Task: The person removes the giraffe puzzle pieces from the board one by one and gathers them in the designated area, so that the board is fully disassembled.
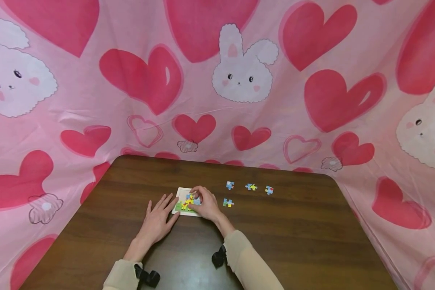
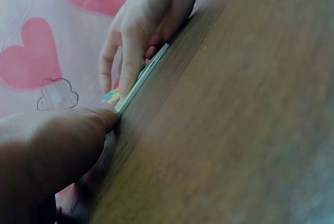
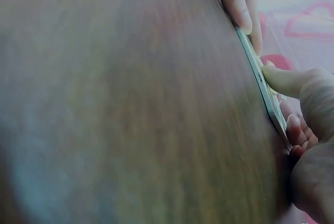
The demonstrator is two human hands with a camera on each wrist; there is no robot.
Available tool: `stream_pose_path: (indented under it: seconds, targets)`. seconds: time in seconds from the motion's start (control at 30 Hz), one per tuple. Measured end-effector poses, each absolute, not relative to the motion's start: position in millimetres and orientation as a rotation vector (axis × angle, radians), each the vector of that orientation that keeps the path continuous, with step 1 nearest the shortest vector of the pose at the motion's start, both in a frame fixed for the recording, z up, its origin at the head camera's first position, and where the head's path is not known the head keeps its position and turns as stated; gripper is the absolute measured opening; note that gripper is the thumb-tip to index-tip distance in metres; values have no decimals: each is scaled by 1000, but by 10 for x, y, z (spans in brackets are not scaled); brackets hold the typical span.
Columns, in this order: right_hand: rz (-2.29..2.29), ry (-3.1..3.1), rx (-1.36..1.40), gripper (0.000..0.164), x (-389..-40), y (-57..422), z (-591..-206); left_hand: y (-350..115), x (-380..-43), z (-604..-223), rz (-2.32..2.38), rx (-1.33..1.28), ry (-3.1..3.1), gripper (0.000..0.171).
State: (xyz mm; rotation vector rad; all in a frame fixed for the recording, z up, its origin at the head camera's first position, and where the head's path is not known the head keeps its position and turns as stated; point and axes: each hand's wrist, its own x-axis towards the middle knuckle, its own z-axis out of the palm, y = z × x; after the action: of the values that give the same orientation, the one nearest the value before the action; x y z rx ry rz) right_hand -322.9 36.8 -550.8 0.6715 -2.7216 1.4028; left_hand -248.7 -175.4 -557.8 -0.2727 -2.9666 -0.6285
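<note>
A white-framed jigsaw board [image 1: 183, 189] lies on the dark wooden table, its tray partly filled with green, yellow and blue pieces. My left hand [image 1: 156, 221] rests along the board's left side, fingers nearly straight and thumb at the near left corner. Over the board's right part, my right hand [image 1: 207, 206] has its thumb and fingers bent together. In the left wrist view, a small yellow-and-blue puzzle piece [image 2: 111, 96] shows at those fingertips, pinched and tilted above the frame. Most of this piece is hidden by the fingers.
Several loose puzzle pieces lie right of the board, among them a blue-and-yellow one [image 1: 251, 187], one with a red spot [image 1: 269, 189] and one nearer the right hand [image 1: 228, 202]. A pink cloth [image 1: 199, 96] with hearts and rabbits hangs behind the table [image 1: 293, 225].
</note>
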Motion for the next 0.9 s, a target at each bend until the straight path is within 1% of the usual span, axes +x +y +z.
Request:
stream_pose_path:
  seconds: [0.53,0.9]
  targets:
    - [1532,-2689,602,40,-3226,385,-5565,-1755,-2476,-5570,-651,-266,-2965,63]
    - [1571,-2692,594,43,-3240,383,-5557,-1753,-2473,-5572,-649,-276,-2937,62]
